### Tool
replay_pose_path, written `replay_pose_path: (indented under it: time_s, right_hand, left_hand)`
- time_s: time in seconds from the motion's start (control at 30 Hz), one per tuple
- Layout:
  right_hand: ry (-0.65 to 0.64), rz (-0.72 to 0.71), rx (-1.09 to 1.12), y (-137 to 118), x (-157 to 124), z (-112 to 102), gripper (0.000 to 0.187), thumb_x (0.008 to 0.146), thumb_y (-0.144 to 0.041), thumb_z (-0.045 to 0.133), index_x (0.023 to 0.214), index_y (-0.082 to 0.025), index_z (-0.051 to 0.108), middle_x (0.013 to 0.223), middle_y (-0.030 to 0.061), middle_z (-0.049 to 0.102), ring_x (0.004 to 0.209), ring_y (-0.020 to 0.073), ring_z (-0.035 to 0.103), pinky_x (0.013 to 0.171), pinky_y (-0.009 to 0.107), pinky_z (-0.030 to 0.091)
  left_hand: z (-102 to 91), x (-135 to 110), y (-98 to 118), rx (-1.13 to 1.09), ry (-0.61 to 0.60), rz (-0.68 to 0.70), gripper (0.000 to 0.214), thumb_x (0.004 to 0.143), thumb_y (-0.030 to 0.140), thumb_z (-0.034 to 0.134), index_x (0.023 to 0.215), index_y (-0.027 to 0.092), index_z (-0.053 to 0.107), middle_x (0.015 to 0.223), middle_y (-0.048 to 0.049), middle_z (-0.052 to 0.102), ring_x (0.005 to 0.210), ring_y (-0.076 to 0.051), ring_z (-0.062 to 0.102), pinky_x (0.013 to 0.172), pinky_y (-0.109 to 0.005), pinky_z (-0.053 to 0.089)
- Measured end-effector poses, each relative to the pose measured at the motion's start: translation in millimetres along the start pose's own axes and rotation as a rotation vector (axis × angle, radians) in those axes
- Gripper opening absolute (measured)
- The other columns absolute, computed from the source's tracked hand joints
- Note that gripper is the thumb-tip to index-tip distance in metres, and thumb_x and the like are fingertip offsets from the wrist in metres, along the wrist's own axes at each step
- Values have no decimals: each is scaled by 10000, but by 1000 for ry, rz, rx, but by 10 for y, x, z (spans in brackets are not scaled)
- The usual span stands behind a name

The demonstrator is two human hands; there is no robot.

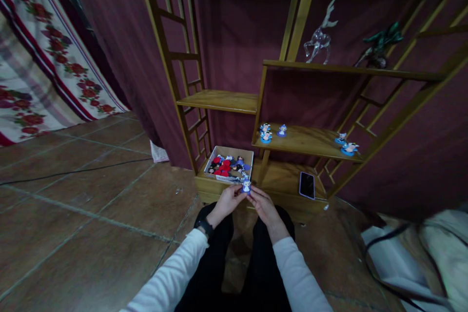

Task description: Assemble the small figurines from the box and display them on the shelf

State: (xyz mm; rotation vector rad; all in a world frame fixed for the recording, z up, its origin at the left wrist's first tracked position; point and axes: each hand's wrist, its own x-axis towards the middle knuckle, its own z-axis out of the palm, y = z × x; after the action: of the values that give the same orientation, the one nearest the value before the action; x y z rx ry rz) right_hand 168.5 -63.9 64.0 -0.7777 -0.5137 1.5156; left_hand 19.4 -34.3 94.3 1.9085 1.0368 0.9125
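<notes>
Both my hands meet in front of my knees, pinching a small blue and white figurine [246, 185]. My left hand [227, 202] grips it from the left, my right hand [263, 206] from the right, fingers closed on it. Just beyond them an open cardboard box [249, 155] with several red, black and blue toys stands on the bottom shelf of a wooden rack. Similar blue figurines stand on the middle shelf [307, 140]: a group [266, 134] at its left end, others [347, 146] at its right end.
A phone [306, 185] lies on the bottom shelf right of the box. A glass deer [321, 34] and a dark green ornament [380, 44] stand on the top shelf. A cable [73, 171] crosses the tiled floor. A flowered curtain [40, 58] hangs left; bags [420, 253] lie right.
</notes>
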Motion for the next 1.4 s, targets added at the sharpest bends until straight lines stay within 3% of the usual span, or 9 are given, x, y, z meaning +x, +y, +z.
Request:
replay_pose_path:
  time_s: [0.17, 0.33, 0.57, 0.77, 1.07, 1.4]
  right_hand:
    - [33, 20, -6, 68, -9, -9, 294, 582, -151, 730, 873, -167, 687, 904, 47, 704, 810, 146, 642, 763, 268, 504]
    - [76, 28, -72, 226, 102, -85, 257, 548, -131, 719, 799, -160, 677, 806, 30, 699, 720, 139, 631, 689, 262, 503]
    - [200, 0, -85, 336, 252, -170, 244, 538, -151, 727, 770, -181, 660, 818, 26, 694, 748, 157, 638, 708, 287, 509]
    - [269, 54, -92, 268, 359, -133, 207, 515, -106, 697, 701, -187, 654, 709, -11, 679, 655, 120, 616, 642, 235, 495]
    - [255, 68, -218, 244, 365, -141, 209, 526, -121, 656, 718, -202, 651, 744, -13, 684, 690, 135, 620, 637, 236, 495]
    - [257, 32, -225, 264, 302, -164, 224, 532, -106, 655, 734, -203, 647, 779, -8, 686, 732, 147, 625, 650, 244, 500]
  left_hand:
    - [6, -129, 53, 257, -11, 129, 259, 847, 307, 482, 1026, 174, 615, 973, -74, 604, 880, -185, 569, 797, -298, 447]
    - [17, -194, -82, 443, -67, 142, 374, 878, 297, 419, 1241, 222, 465, 1180, -72, 525, 1046, -190, 537, 902, -311, 430]
    - [83, -81, -294, 524, -123, 56, 361, 906, 345, 348, 1210, 198, 477, 1070, -85, 567, 944, -193, 581, 823, -294, 450]
    - [166, 13, -376, 673, -79, 87, 431, 903, 357, 350, 1251, 118, 439, 1085, -162, 567, 961, -242, 560, 829, -348, 409]
    - [217, -58, -441, 884, -66, 168, 425, 911, 264, 329, 1278, 61, 397, 1060, -193, 560, 965, -264, 537, 834, -382, 357]
    - [227, -71, -409, 923, -139, 199, 396, 867, 95, 329, 1254, 79, 410, 1044, -172, 560, 944, -239, 532, 816, -366, 367]
